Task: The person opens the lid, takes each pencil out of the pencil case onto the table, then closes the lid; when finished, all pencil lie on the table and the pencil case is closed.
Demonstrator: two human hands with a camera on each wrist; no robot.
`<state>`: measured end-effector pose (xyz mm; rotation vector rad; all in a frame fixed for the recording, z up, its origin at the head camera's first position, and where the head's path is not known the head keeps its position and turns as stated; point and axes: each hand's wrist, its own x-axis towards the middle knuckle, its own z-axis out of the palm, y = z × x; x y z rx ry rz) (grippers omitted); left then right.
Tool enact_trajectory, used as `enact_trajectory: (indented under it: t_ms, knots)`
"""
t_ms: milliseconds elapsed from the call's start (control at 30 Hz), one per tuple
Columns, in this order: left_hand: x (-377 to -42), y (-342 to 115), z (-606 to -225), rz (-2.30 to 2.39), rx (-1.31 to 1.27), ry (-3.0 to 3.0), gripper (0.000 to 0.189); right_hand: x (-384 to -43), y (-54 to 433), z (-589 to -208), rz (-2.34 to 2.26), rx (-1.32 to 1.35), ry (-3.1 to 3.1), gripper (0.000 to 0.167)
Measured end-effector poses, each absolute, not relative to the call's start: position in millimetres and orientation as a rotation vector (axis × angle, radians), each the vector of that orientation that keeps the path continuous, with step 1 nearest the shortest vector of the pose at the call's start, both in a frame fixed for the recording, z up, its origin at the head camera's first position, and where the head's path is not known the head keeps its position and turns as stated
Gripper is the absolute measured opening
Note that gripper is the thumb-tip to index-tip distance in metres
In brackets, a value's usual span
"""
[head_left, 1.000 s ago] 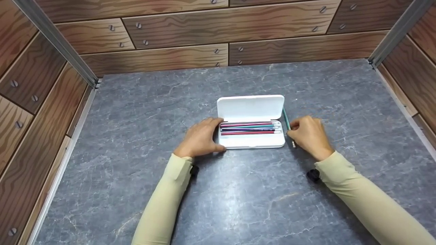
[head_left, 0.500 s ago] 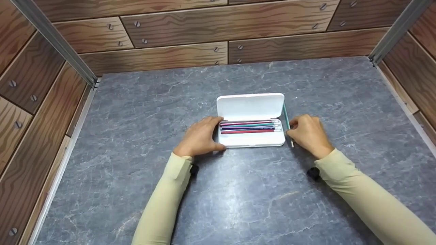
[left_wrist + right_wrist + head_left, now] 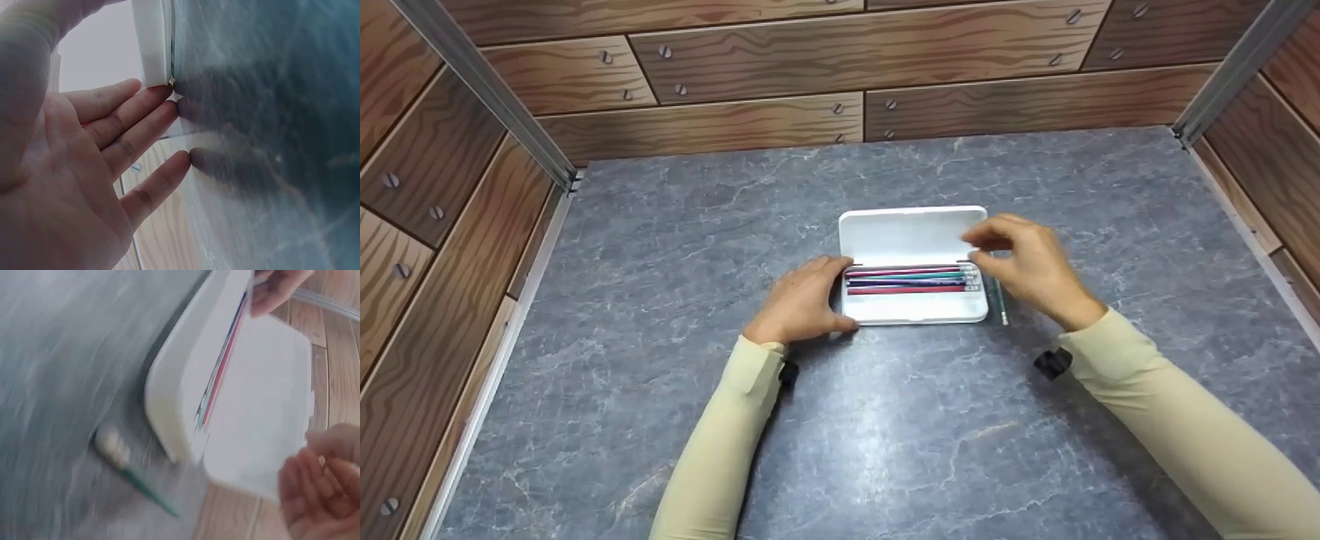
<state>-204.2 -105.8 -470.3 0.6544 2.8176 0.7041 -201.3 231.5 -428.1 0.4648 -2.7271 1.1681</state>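
Observation:
A white pencil case (image 3: 911,309) lies on the grey tabletop with its lid (image 3: 907,236) standing up at the back. Several red, teal and dark pencils (image 3: 906,289) with white eraser ends lie side by side along its rear part. My left hand (image 3: 802,301) rests at its left end, fingers straight in the left wrist view, with thumb near the front corner. My right hand (image 3: 1027,262) is at the right edge of the lid, thumb and fingers apart, holding nothing. A teal pencil (image 3: 1003,307) lies beside the case's right end, partly hidden below that hand.
The marbled grey tabletop (image 3: 675,247) runs back to a wood-patterned wall (image 3: 870,56). Similar walls and metal corner posts (image 3: 1230,82) stand at the left and right. Each wrist carries a small black device (image 3: 1054,364).
My right hand has let go of the teal pencil and risen away from the table to the lid's right edge. The left hand and the case stay in place.

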Motion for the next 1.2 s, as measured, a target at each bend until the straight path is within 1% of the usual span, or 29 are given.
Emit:
enact_trajectory:
  t_ms: [167,433,667,967,1200]
  knots:
    - [-204.5,-105.9,-469.4,0.711,0.66,2.821,0.098,-213.3,218.9,-440.6,1.307,0.639,-2.806,0.025]
    - [-203.6,-104.4,-471.4,0.697,0.652,2.808,0.098,-220.9,210.1,-460.7,1.125,0.738,-2.955,0.021]
    - [-205.4,-104.9,-470.4,0.693,0.645,2.817,0.098,-223.6,205.9,-459.8,1.011,0.788,-2.996,0.021]
    - [-205.9,-105.2,-471.2,0.691,0.643,2.813,0.099,-229.0,204.7,-459.8,1.016,0.823,-3.036,0.023]
    - [-206.2,-104.4,-470.1,0.689,0.644,2.812,0.099,-230.3,199.6,-454.1,0.899,0.912,-3.029,0.02]
